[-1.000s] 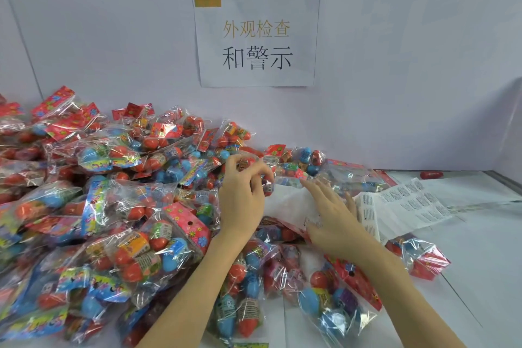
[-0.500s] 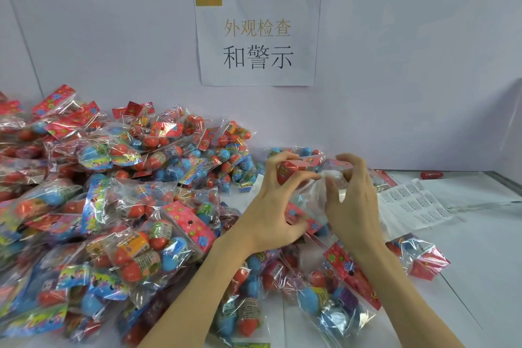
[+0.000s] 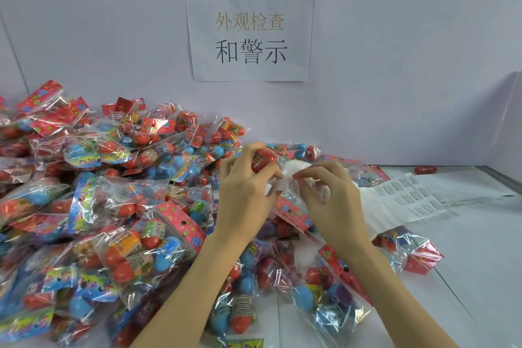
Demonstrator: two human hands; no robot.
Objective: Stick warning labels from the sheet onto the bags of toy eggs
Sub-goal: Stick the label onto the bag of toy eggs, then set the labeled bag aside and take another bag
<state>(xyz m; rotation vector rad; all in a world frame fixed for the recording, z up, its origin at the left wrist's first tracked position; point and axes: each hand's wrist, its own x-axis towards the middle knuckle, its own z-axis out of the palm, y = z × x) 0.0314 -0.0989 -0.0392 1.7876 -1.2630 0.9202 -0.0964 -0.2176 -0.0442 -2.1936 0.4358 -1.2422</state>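
My left hand (image 3: 244, 192) grips a clear bag of toy eggs (image 3: 291, 206) raised over the table's middle, fingers curled round a red egg at its top. My right hand (image 3: 329, 200) pinches the bag's clear film close beside it; a small white label seems to lie under its fingertips, though that is unclear. The white label sheet (image 3: 406, 200) lies flat on the table just right of my hands, with rows of printed labels on it.
A large heap of egg bags (image 3: 107, 206) fills the left half of the table. Several more bags (image 3: 324, 291) lie in front of me and one (image 3: 418, 257) at the right. A loose red egg (image 3: 425, 170) rests by the back wall, under a paper sign (image 3: 250, 32).
My left hand picked a bag from the heap and lifted it to the middle. My right hand left the label sheet and came onto the bag.
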